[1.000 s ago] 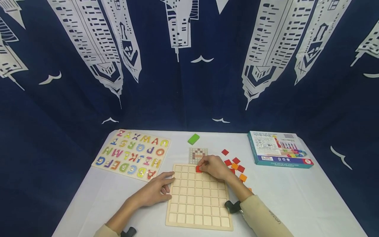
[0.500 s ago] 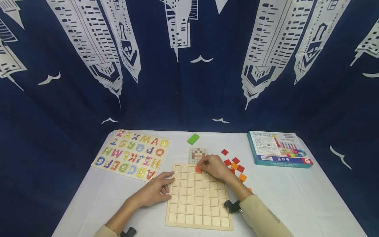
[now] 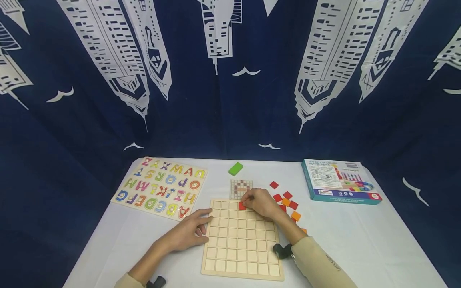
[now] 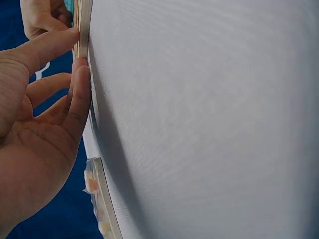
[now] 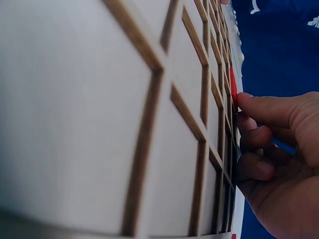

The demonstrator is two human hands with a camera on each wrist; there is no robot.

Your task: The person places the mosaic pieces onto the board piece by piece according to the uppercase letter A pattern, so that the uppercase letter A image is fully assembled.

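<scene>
A pale wooden grid board (image 3: 236, 243) lies flat on the white table. My left hand (image 3: 187, 231) is at the board's left edge, its fingertips and thumb touching that side. In the left wrist view, the thumb and fingers (image 4: 79, 102) are fairly straight against the edge. At the board's far row, my right hand (image 3: 262, 203) pinches a red square tile (image 3: 241, 205) by its right side. The right wrist view shows the thumb on the red tile (image 5: 233, 84), the other fingers curled close over the grid. Just behind the board is a small printed pattern card (image 3: 235, 188), partly covered by the right hand.
Loose red tiles (image 3: 273, 185) and orange tiles (image 3: 295, 216) lie right of the board, some behind the right forearm. An alphabet puzzle board (image 3: 158, 188) lies at left. A green block (image 3: 235, 169) sits at the back, a flat box (image 3: 342, 182) at back right.
</scene>
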